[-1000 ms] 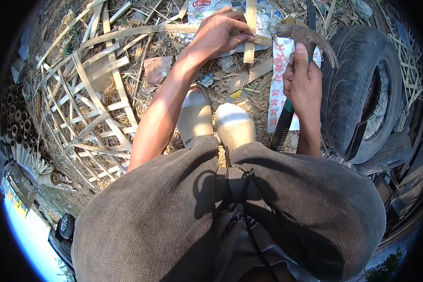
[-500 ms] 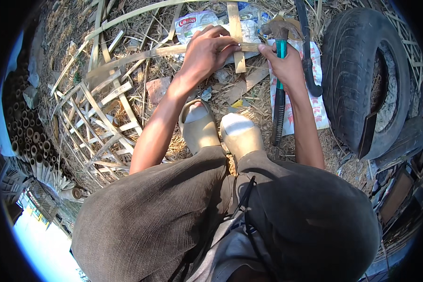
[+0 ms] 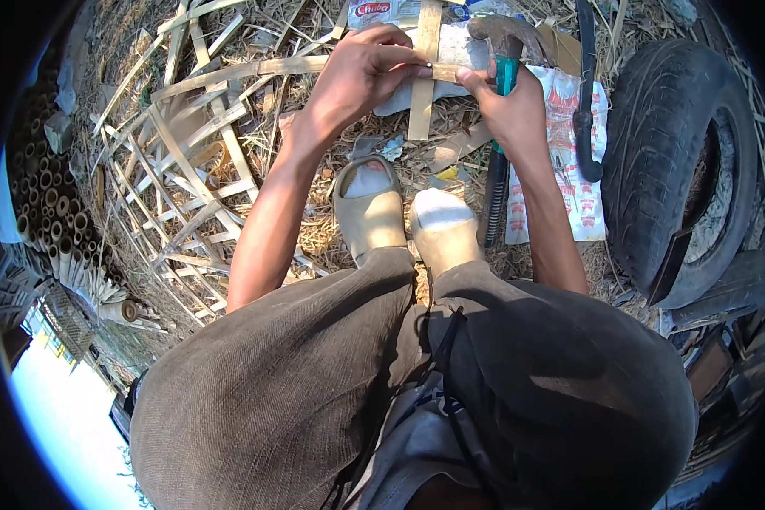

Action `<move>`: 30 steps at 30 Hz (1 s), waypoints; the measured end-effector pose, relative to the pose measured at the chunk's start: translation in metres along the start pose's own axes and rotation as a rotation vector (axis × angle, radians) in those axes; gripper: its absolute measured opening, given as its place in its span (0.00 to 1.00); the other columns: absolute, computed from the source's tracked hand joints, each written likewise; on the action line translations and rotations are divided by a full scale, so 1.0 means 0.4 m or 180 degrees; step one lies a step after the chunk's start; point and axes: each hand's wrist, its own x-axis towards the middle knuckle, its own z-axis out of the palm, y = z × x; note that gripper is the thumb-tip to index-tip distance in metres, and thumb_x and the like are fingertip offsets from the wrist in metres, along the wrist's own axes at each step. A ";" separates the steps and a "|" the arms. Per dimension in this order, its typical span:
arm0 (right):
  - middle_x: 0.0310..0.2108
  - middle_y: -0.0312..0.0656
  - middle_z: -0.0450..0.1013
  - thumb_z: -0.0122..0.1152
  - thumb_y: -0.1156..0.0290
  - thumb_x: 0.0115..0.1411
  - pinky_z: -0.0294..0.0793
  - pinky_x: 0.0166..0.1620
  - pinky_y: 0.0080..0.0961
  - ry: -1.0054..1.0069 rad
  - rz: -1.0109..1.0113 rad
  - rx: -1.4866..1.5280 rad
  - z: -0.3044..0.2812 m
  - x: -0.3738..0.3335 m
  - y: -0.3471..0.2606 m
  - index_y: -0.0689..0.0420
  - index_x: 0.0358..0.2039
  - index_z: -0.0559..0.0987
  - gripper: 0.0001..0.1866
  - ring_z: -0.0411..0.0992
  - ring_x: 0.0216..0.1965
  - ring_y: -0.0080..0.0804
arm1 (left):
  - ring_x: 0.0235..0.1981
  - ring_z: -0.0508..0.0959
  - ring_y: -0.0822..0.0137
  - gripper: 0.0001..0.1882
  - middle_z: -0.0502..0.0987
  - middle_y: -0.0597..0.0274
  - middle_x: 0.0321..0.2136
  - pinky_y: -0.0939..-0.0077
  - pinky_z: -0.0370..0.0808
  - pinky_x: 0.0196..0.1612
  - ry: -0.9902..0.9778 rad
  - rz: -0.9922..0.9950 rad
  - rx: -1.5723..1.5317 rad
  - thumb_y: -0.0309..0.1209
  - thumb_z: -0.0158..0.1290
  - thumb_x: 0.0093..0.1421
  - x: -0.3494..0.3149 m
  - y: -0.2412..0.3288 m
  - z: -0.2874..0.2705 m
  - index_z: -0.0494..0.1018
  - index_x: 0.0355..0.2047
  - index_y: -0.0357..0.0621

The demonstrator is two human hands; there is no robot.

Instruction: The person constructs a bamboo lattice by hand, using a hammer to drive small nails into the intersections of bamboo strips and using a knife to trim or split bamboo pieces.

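I see left hand point(image 3: 361, 72) pinching bamboo strip point(image 3: 447, 73), right hand point(image 3: 516, 106) gripping claw hammer point(image 3: 507, 73). Strip could twist if pinch slackens.

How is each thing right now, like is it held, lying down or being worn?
Left hand: fingertips pinched together where two strips cross.
Right hand: closed around the hammer.
Hammer: held, head up the picture.
Upright strip: crossing the long strip.
Dark long tool: lying down, unheld.
Sandals: worn.
Tyre: resting on the ground.
Bamboo poles: piled together.
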 end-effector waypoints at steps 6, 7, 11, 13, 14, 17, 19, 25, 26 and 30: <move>0.23 0.42 0.79 0.77 0.58 0.56 0.75 0.32 0.32 -0.0201 0.0223 -0.0031 -0.008 -0.009 -0.014 0.63 0.30 0.77 0.22 0.76 0.24 0.30 | 0.30 0.79 0.70 0.09 0.80 0.64 0.33 0.72 0.75 0.33 -0.0262 -0.0300 -0.0326 0.31 0.66 0.59 0.001 0.013 -0.024 0.87 0.40 0.46; 0.24 0.43 0.79 0.79 0.56 0.54 0.76 0.33 0.33 -0.0294 0.0307 -0.0113 -0.006 -0.009 -0.011 0.63 0.30 0.77 0.23 0.77 0.25 0.32 | 0.30 0.79 0.69 0.09 0.80 0.63 0.33 0.72 0.75 0.33 -0.0306 -0.0336 -0.0278 0.31 0.66 0.58 -0.003 0.009 -0.020 0.87 0.40 0.46; 0.37 0.48 0.80 0.90 0.49 0.32 0.79 0.43 0.36 0.0020 -0.0100 -0.0575 0.003 -0.087 -0.025 0.65 0.44 0.77 0.44 0.80 0.38 0.39 | 0.35 0.82 0.61 0.09 0.82 0.59 0.35 0.68 0.78 0.39 -0.0207 -0.0344 -0.0179 0.27 0.66 0.56 -0.007 0.014 -0.018 0.86 0.38 0.44; 0.44 0.55 0.75 0.91 0.52 0.31 0.78 0.48 0.43 -0.0003 -0.0324 -0.0826 0.006 -0.132 -0.044 0.68 0.52 0.70 0.54 0.77 0.45 0.50 | 0.37 0.83 0.58 0.09 0.83 0.57 0.35 0.66 0.79 0.40 -0.0151 -0.0293 -0.0328 0.24 0.65 0.55 0.003 0.021 -0.022 0.86 0.38 0.44; 0.45 0.57 0.73 0.90 0.51 0.30 0.76 0.49 0.44 0.0035 -0.0353 -0.0747 0.020 -0.148 -0.055 0.69 0.51 0.70 0.54 0.76 0.47 0.54 | 0.37 0.83 0.57 0.10 0.83 0.56 0.35 0.65 0.79 0.41 -0.0191 -0.0242 -0.0313 0.23 0.64 0.55 0.017 0.029 -0.035 0.86 0.38 0.44; 0.45 0.60 0.72 0.87 0.52 0.38 0.77 0.45 0.48 -0.0131 -0.0392 -0.0636 0.051 -0.163 -0.027 0.69 0.50 0.69 0.49 0.76 0.45 0.61 | 0.37 0.83 0.55 0.10 0.83 0.54 0.35 0.63 0.79 0.40 -0.0232 -0.0208 -0.0446 0.21 0.64 0.54 0.007 0.022 -0.024 0.85 0.38 0.42; 0.40 0.60 0.76 0.86 0.55 0.42 0.77 0.43 0.48 -0.0228 -0.0265 -0.0400 0.060 -0.166 -0.049 0.68 0.47 0.71 0.42 0.78 0.41 0.61 | 0.38 0.83 0.55 0.11 0.83 0.54 0.34 0.63 0.80 0.42 -0.0255 -0.0345 -0.0376 0.21 0.64 0.53 -0.024 0.031 -0.039 0.85 0.38 0.41; 0.39 0.56 0.81 0.83 0.65 0.47 0.78 0.43 0.41 0.0146 -0.0408 0.0096 0.048 -0.120 -0.041 0.65 0.48 0.74 0.33 0.82 0.39 0.51 | 0.40 0.80 0.55 0.12 0.81 0.55 0.35 0.62 0.79 0.42 0.0124 -0.0298 -0.0539 0.21 0.65 0.53 -0.037 0.071 -0.009 0.85 0.39 0.42; 0.38 0.53 0.82 0.82 0.67 0.48 0.78 0.44 0.38 0.0164 -0.0194 0.0165 0.045 -0.105 -0.017 0.65 0.49 0.75 0.31 0.82 0.38 0.47 | 0.40 0.80 0.55 0.12 0.81 0.55 0.35 0.62 0.79 0.42 0.0106 -0.0291 -0.0503 0.21 0.65 0.53 -0.020 0.081 -0.008 0.85 0.39 0.42; 0.37 0.50 0.83 0.81 0.69 0.49 0.79 0.43 0.36 0.0193 -0.0068 0.0741 0.038 -0.057 -0.096 0.66 0.50 0.78 0.30 0.82 0.37 0.43 | 0.40 0.80 0.54 0.10 0.80 0.56 0.34 0.61 0.77 0.43 0.0104 -0.0284 -0.0358 0.22 0.64 0.53 0.054 0.090 -0.043 0.85 0.38 0.43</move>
